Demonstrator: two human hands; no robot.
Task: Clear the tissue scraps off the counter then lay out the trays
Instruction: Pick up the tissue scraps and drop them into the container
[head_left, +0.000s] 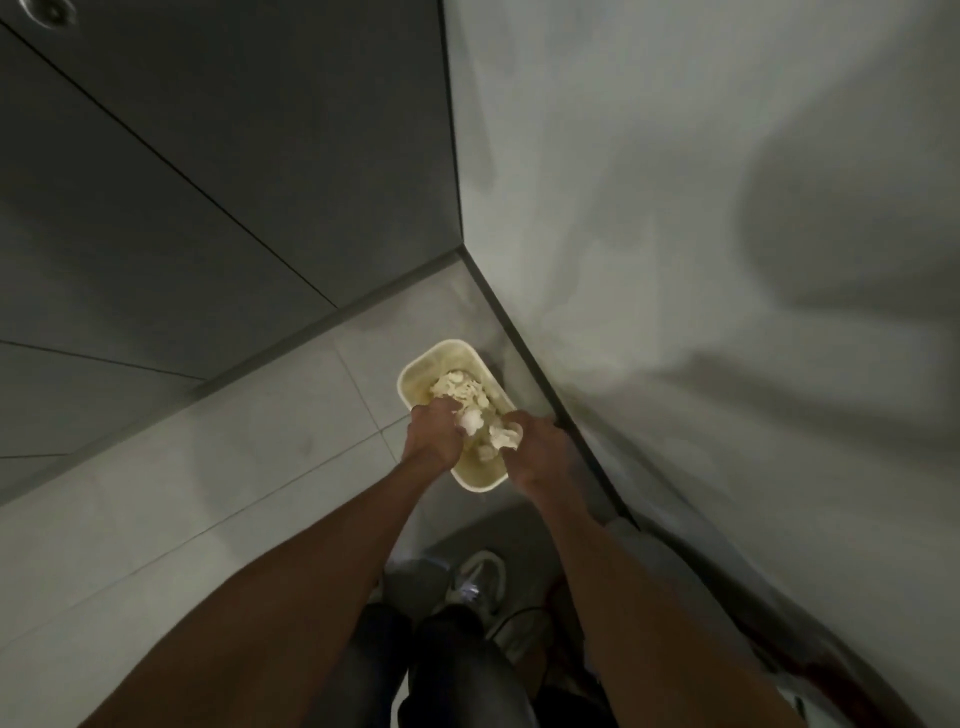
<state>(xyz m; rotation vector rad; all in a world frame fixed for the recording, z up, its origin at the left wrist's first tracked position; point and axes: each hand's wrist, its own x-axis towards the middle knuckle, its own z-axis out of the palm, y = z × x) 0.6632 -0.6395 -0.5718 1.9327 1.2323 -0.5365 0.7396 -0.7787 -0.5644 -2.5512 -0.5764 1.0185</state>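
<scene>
Two bare forearms reach down over the tiled floor (156, 493) toward a cream rectangular bin (480, 480) set against the wall's dark skirting. The left hand (431, 434) and right hand (537, 447) each clutch crumpled tissue scraps (460, 389) above the bin, more heaped inside it.
</scene>
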